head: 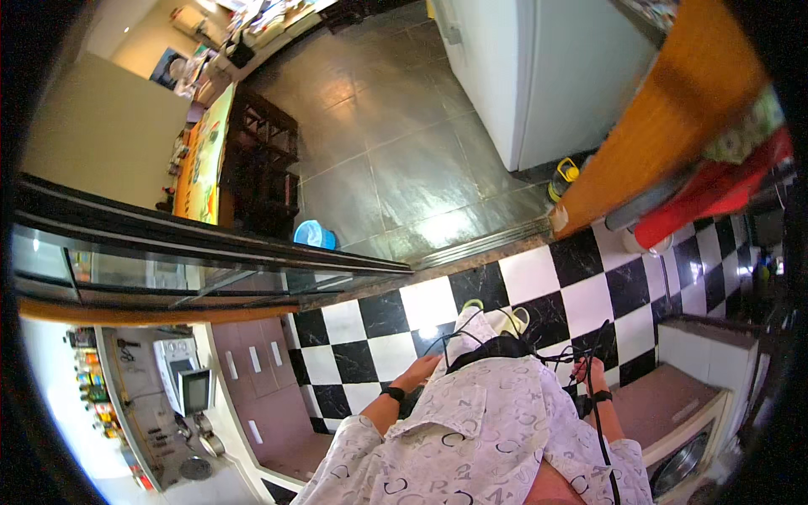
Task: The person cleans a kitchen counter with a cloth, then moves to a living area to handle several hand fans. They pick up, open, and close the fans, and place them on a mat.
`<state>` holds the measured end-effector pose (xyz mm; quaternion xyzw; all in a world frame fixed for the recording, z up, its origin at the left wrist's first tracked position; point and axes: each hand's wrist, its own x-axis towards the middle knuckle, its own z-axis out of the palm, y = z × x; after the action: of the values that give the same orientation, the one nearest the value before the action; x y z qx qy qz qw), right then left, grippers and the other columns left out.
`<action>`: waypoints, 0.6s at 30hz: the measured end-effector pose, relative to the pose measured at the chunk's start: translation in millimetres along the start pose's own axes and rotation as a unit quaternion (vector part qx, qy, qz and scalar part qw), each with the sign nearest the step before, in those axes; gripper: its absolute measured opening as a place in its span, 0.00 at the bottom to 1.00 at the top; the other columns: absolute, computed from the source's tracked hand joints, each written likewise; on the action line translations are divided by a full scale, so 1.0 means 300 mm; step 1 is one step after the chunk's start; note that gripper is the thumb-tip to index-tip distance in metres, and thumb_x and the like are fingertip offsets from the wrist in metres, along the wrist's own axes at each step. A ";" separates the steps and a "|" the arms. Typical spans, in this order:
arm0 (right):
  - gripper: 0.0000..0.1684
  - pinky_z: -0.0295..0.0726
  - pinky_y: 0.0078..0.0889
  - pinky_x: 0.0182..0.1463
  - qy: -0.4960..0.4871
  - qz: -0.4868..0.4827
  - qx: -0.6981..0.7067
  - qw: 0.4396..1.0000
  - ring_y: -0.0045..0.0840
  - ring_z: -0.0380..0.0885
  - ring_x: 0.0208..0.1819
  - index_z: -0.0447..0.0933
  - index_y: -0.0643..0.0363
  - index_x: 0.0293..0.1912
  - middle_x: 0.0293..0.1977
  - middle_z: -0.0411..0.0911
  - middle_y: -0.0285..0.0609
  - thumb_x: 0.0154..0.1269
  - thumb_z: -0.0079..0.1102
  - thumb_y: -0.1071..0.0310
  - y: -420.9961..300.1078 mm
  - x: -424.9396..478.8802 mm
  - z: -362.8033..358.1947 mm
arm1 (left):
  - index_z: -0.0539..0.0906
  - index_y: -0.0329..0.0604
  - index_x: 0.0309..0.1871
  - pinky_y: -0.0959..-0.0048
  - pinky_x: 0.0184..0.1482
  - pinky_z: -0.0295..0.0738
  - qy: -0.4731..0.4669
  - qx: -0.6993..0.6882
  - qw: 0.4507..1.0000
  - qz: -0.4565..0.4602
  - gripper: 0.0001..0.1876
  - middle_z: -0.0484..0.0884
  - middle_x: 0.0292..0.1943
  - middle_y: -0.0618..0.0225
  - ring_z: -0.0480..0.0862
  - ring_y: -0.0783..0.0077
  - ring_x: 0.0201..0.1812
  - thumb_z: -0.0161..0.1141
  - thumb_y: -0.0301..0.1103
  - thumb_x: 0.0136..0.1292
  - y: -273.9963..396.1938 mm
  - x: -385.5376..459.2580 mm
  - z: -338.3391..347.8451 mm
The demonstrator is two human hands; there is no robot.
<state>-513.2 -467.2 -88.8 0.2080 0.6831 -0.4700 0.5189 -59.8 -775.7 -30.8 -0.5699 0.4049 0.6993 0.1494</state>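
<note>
In the head view, my left hand hangs low beside my patterned clothing, just left of centre, with a black band at the wrist; its fingers are partly hidden. My right hand is out to the right, its fingers closed around black cables. Part of the cable runs down past my forearm, and loops spread towards a black pouch or bag at my waist. Pale green slippers show on the floor beyond it.
A black and white checkered floor meets a sliding-door track. Beyond are grey tiles, a white refrigerator, a blue bin and a yellow-capped bottle. A counter with a microwave stands left, a low cabinet right.
</note>
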 end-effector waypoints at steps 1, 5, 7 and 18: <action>0.12 0.71 0.28 0.18 0.002 -0.005 0.008 1.000 0.23 0.73 0.18 0.72 0.54 0.29 0.21 0.73 0.35 0.74 0.52 0.67 -0.039 0.030 0.005 | 0.81 0.43 0.60 0.65 0.49 0.79 0.003 -0.007 0.999 -0.042 0.32 0.83 0.49 0.67 0.80 0.67 0.49 0.55 0.63 0.71 0.016 0.001 0.001; 0.11 0.72 0.29 0.20 -0.012 -0.017 -0.069 0.997 0.23 0.73 0.18 0.74 0.52 0.30 0.22 0.77 0.34 0.71 0.57 0.66 -0.184 0.101 0.094 | 0.83 0.46 0.56 0.71 0.38 0.75 0.008 -0.019 0.999 -0.045 0.29 0.81 0.42 0.74 0.75 0.76 0.35 0.55 0.63 0.70 0.019 0.011 -0.020; 0.17 0.82 0.31 0.23 -0.058 -0.004 -0.052 0.997 0.33 0.81 0.23 0.75 0.57 0.31 0.25 0.80 0.46 0.76 0.48 0.61 -0.257 0.149 0.136 | 0.84 0.47 0.54 0.73 0.35 0.73 0.018 -0.043 0.998 -0.047 0.29 0.79 0.39 0.77 0.72 0.79 0.31 0.56 0.65 0.69 0.040 0.023 -0.042; 0.21 0.79 0.30 0.28 -0.061 -0.096 -0.212 0.971 0.29 0.82 0.26 0.77 0.57 0.41 0.28 0.81 0.41 0.75 0.51 0.48 -0.438 0.134 0.550 | 0.87 0.43 0.49 0.76 0.39 0.80 0.045 -0.179 0.983 0.009 0.21 0.87 0.38 0.72 0.84 0.78 0.35 0.64 0.53 0.70 0.301 0.120 -0.371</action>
<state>-545.1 -678.9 -72.5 -0.0019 0.7506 -0.3740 0.5446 -56.1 -923.5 -30.6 -0.6148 0.2845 0.7353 0.0206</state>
